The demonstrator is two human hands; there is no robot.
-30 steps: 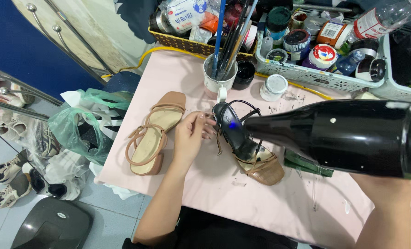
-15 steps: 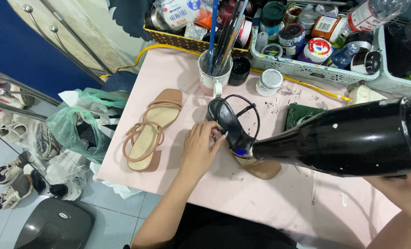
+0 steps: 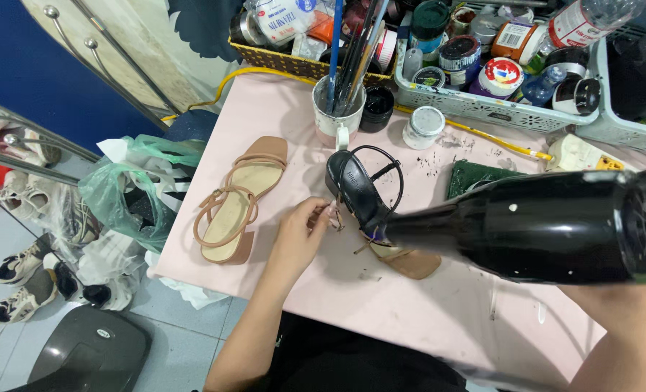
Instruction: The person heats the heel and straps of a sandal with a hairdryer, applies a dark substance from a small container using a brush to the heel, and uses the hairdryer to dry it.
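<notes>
Toward the left edge of the pink worktop [image 3: 279,109], a tan strappy sandal [image 3: 236,203] lay by itself, its long axis running from the near-left edge up toward the back, untouched by either hand. Just right of it I saw the left hand [image 3: 297,236], its fingertips [image 3: 324,213] pinched together on a thin strap at the side of the black-painted sandal [image 3: 366,196]. That sandal sat near the middle of the worktop, heel end toward the back by the white brush mug [image 3: 337,116], tan toe end pointing toward the near-right edge. So the shoe lay directly right of the left fingers, touching them, with its long axis slanting away to the near right.

Further right, the black hair dryer [image 3: 540,225] filled the view, its nozzle aimed leftward along that same slant and almost meeting the sandal's straps. The right hand [image 3: 620,301] gripped it from beneath, near the right edge; I judged the fingers closed around the handle, though most were hidden. The left hand was the nearer one to the shoe.
</notes>
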